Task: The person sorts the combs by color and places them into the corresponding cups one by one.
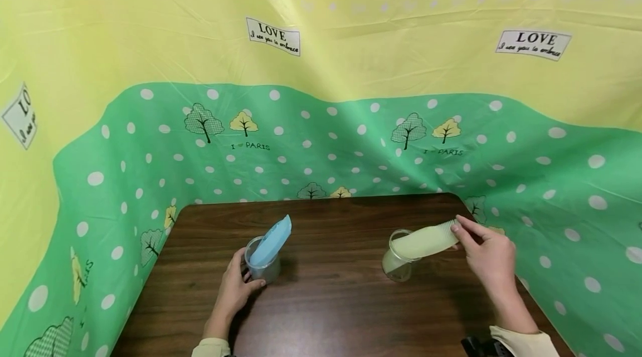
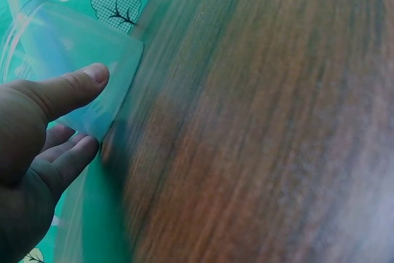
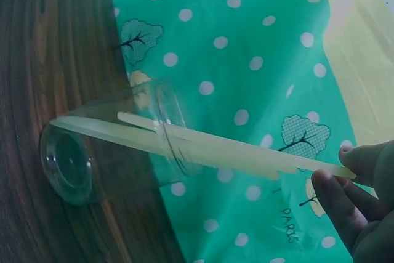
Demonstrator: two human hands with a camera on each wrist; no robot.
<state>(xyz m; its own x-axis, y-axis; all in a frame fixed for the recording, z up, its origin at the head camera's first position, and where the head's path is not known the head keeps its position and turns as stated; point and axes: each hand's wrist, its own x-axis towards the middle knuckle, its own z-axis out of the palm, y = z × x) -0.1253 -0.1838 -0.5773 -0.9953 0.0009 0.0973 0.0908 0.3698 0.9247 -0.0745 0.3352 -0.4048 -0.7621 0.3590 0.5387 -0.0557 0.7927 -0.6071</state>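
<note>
My left hand (image 1: 234, 289) holds a clear glass jar (image 1: 267, 273) around its side, thumb near the base. A flat light-blue piece (image 1: 273, 241) leans in that jar and sticks out above the rim. In the left wrist view, thumb and fingers (image 2: 74, 90) lie along the jar's wall. On the right, my right hand (image 1: 491, 254) pinches the upper end of a pale yellow comb (image 1: 426, 241) with a fine-toothed end. Its lower part is inside a second clear jar (image 1: 398, 273). In the right wrist view, two pale yellow strips (image 3: 228, 152) overlap through the jar's mouth.
Both jars stand apart on a dark brown wood-grain table (image 1: 326, 301). A green and yellow curtain (image 1: 321, 140) with white dots and printed trees hangs round the table's back and sides.
</note>
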